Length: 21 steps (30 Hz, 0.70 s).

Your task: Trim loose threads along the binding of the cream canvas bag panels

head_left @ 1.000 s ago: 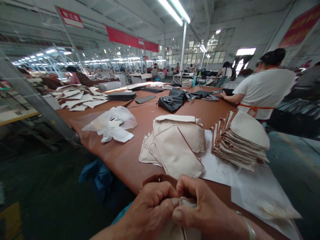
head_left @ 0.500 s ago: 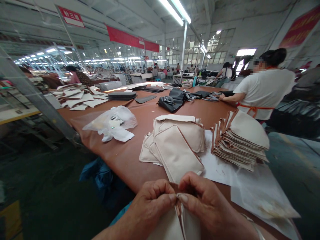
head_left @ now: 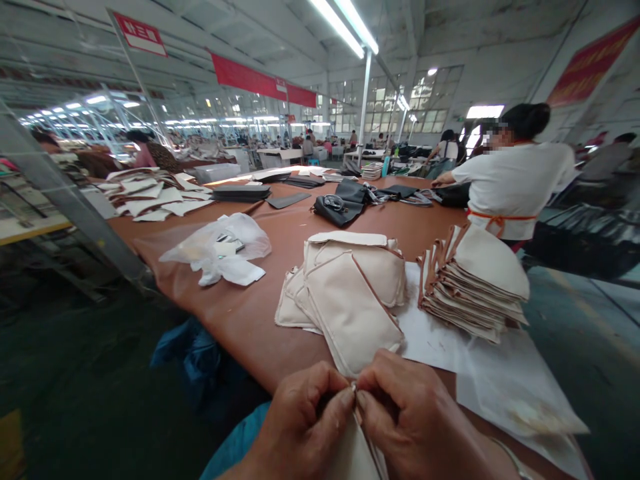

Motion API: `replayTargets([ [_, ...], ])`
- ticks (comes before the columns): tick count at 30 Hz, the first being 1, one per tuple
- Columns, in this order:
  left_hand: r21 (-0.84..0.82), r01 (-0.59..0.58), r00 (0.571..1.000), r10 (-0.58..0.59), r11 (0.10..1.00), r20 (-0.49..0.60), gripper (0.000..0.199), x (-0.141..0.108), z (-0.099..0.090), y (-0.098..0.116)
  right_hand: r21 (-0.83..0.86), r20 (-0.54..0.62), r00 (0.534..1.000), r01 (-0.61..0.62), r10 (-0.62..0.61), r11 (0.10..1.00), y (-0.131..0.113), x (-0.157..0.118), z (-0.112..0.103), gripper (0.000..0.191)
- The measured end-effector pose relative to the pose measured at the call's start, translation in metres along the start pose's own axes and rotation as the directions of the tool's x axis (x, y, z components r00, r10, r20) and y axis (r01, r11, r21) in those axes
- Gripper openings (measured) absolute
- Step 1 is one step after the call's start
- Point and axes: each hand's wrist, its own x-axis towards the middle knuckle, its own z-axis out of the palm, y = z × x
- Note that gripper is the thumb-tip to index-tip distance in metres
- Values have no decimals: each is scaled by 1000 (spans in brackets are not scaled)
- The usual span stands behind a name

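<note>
At the near table edge, the left hand [head_left: 305,427] and right hand [head_left: 415,420] pinch a cream fabric piece with brown piping [head_left: 357,453]. Both sets of fingertips are closed on its top edge.

Left hand [head_left: 305,427] and right hand [head_left: 415,427] pinching a cream fabric piece [head_left: 357,457] together at the brown table [head_left: 260,313] edge, loose cream pouches [head_left: 350,293] beyond, neat stack [head_left: 475,283] right, a person in white [head_left: 515,180] farther along.

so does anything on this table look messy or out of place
Mostly tidy. The cream pieces in the middle lie in a loose, slumped heap, unlike the neat fanned stack beside them. A crumpled clear plastic bag lies further left. Nothing looks spilled or damaged.
</note>
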Motion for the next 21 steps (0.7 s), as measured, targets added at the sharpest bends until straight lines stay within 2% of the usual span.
replayTargets([
  [3,132,-186,980,195,974,-51,21,-3,6,-9,-73,-38,998,51,-54,996,1,0,5,12],
  [5,188,-218,967,237,958,-91,18,-5,9,-8,-43,-49,999,19,-21,999,5,2,8,12],
  [7,156,-183,972,203,971,-118,17,-7,10,-3,142,46,991,-133,127,981,11,4,10,11],
  [9,66,-144,982,151,987,-110,20,-8,7,3,380,218,938,-336,269,862,18,5,10,12],
  [11,-25,-126,991,125,992,-47,25,-6,3,5,517,278,906,-420,318,746,22,2,8,16],
  [12,-57,-115,993,114,992,-16,27,-6,1,4,533,244,915,-404,322,743,21,0,5,18],
  [15,-94,-91,995,94,991,27,29,-4,-2,-1,417,84,965,-262,250,870,13,-5,-3,20],
  [18,-47,-115,993,114,992,-22,26,-4,1,-1,196,-17,998,-60,64,979,2,-5,-6,11],
  [21,32,-143,983,146,989,-115,21,-7,6,3,-21,-68,995,71,-72,997,-2,-3,-2,11],
])
